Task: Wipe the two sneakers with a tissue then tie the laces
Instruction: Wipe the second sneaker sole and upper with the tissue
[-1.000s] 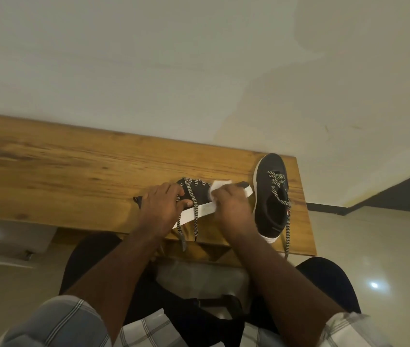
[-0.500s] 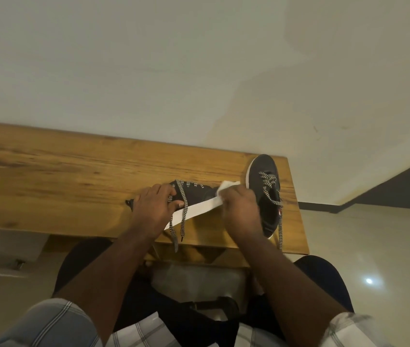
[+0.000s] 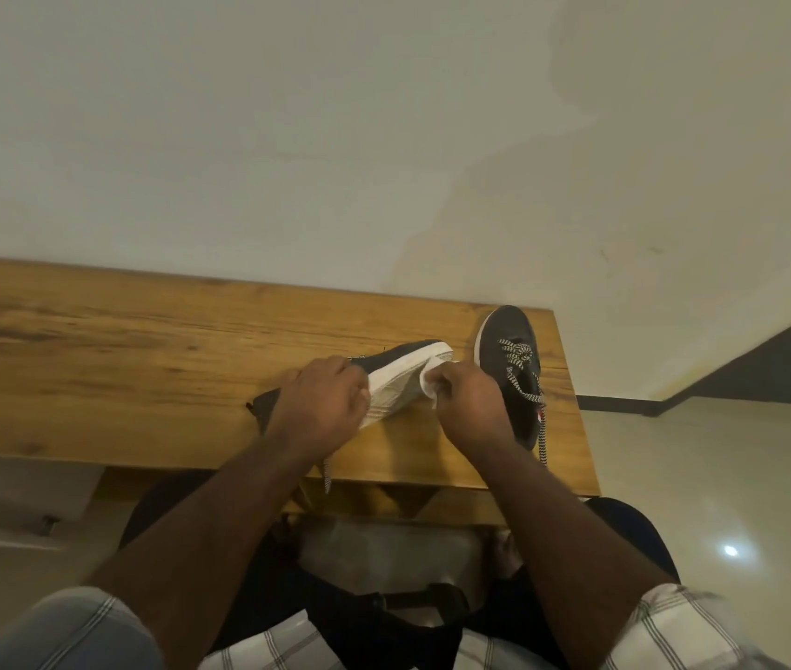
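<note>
One sneaker (image 3: 398, 379) tipped sideways (toe up-right), left grip (image 3: 318, 408) clamped on it, right grip (image 3: 473, 403) pinching tissue (image 3: 427, 391).

**Two hands busy in the middle of the frame**

Both bare arms reach up from the bottom of the frame. The left hand (image 3: 318, 403) curls its grip over a sneaker (image 3: 403, 374). The right hand (image 3: 473, 403) pinches a tissue (image 3: 430, 386) with bent fingers, close beside the left.

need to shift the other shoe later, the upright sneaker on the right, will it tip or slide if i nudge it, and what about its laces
The upright sneaker rests flat on its sole on the wooden table, so it would probably slide rather than tip. Its laces look loose and floppy; one end hangs past the table edge, so it may drag or snag.
</note>
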